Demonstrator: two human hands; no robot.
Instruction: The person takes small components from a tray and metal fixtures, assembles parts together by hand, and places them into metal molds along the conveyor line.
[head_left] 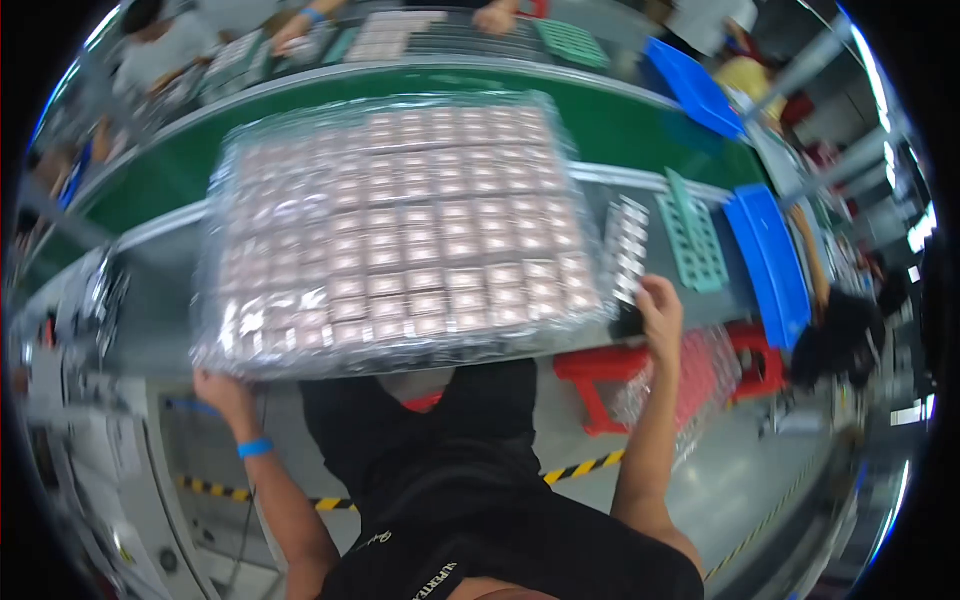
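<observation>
A large pack of small pinkish boxed pieces in rows, wrapped in clear plastic [400, 230], lies across the bench in front of me. My left hand [226, 396] is closed on the pack's near left corner, with its fingertips partly hidden under the plastic. Beyond the near right corner, my right hand [660, 308] has its fingers bent together. It is beside the lower end of a white strip with dark round spots [628, 250]; whether it grips the strip or the wrap's edge is unclear. The pack's left part is blurred.
A green perforated tray [694, 235] and a blue bin [768, 265] stand to the right. Behind the pack runs a green belt [620, 120], with another blue bin [692, 88] beyond. Red stools [600, 385] are below right. Other people work across and beside the line.
</observation>
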